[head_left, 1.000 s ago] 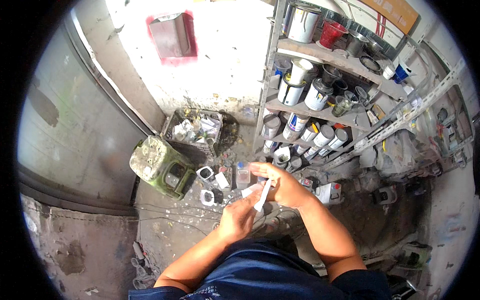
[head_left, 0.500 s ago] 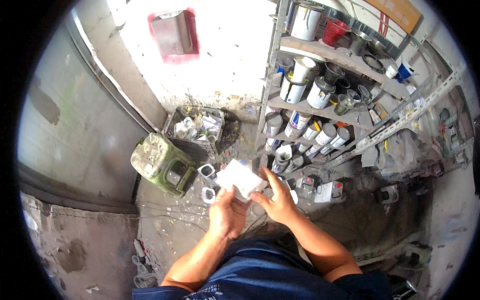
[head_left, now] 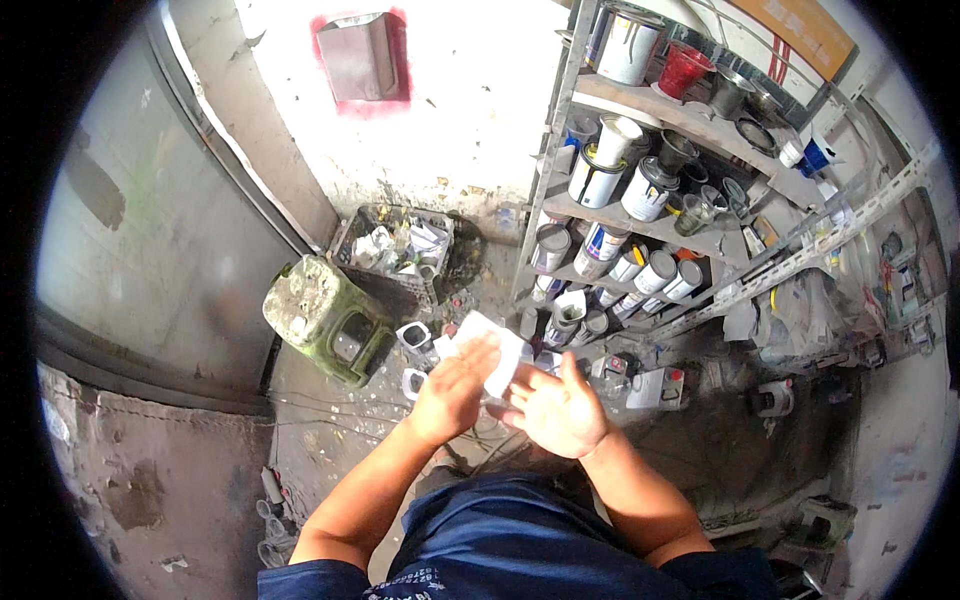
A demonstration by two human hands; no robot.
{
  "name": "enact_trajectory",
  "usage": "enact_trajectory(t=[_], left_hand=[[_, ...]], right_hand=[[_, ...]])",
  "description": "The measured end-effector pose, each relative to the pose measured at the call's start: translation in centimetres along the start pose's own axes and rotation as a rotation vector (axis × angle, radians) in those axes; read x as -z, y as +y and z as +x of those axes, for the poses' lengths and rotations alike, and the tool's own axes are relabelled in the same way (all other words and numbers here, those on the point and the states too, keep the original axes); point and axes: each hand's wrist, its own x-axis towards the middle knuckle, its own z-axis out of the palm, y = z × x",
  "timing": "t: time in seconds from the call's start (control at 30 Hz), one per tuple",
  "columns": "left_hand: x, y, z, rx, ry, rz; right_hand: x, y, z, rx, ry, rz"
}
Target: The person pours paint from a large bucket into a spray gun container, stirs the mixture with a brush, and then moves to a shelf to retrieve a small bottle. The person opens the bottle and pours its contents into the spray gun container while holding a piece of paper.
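A folded white sheet (head_left: 512,350), paper or thin cloth, is held up in front of me, above the littered floor. My left hand (head_left: 452,395) grips it, with the back of the hand turned up and the fingers lying across its face. On the other side, my right hand (head_left: 562,408) is open with its palm turned up and its thumb spread. Its fingertips reach to the sheet's lower right edge; whether they touch it I cannot tell.
A paint-stained green jerrycan (head_left: 325,315) and a black crate (head_left: 400,283) of crumpled waste stand ahead to the left. Metal shelving (head_left: 615,212) with paint cans rises at the right. A white jug (head_left: 655,388) sits on the floor, and cables (head_left: 335,413) cross the ground.
My left hand has turned over and now lies across the sheet. My right hand has let go of the sheet's corner and opened palm up. The sheet has tilted.
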Motion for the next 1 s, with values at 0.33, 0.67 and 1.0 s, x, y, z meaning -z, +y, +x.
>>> enact_trajectory(t=[0.33, 0.67, 1.0], left_hand=[[0.1, 2.5, 1.6, -0.279, -0.26, 0.066], [-0.7, 5.1, 1.6, -0.227, -0.16, -0.037], [0.5, -0.2, -0.8, -0.213, -0.083, 0.124]], right_hand=[[-0.5, 0.3, -0.6, 0.105, 0.175, 0.13], [-0.1, -0.8, -0.5, 0.116, 0.037, 0.148], [-1.1, -2.0, -1.5, 0.23, 0.069, 0.184]])
